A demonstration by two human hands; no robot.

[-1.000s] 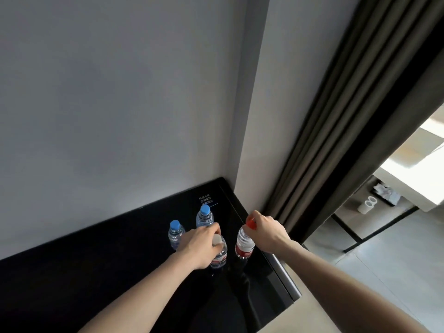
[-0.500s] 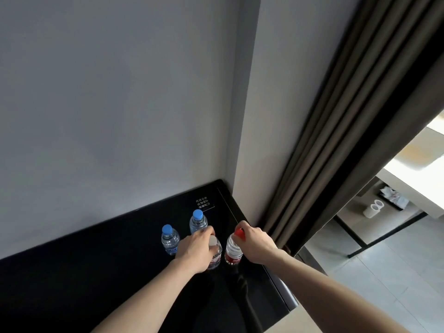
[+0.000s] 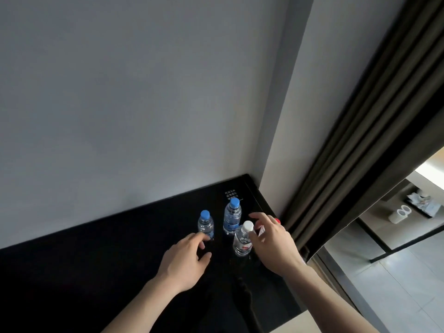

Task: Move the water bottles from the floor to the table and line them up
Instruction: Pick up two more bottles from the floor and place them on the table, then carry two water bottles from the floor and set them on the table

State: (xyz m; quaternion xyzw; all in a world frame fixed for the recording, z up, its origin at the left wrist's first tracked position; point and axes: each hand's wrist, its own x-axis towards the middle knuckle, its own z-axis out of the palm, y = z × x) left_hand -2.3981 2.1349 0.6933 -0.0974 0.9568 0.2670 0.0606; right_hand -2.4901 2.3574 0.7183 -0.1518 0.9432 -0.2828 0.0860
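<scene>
Four clear water bottles stand near the right end of the black table (image 3: pixel 96 272). Two have blue caps, one on the left (image 3: pixel 206 224) and one further back (image 3: pixel 232 216). A white-capped bottle (image 3: pixel 242 240) stands in front of them, free of both hands. My left hand (image 3: pixel 187 258) hovers with relaxed fingers, its fingertips close to the base of the left blue-capped bottle. My right hand (image 3: pixel 271 239) has its fingers spread and covers most of a red-capped bottle (image 3: pixel 277 221), of which only the cap shows. Its thumb is next to the white cap.
A grey wall rises behind the table and a white pillar stands at its right corner. Dark curtains (image 3: pixel 348 152) hang just right of the table's edge. Beyond them lie a tiled floor and a low shelf with two white cups (image 3: pixel 400 213).
My left hand has let go of the white-capped bottle and drawn back to the left. My right hand has opened over the red-capped bottle. Both bottles now stand on the table.
</scene>
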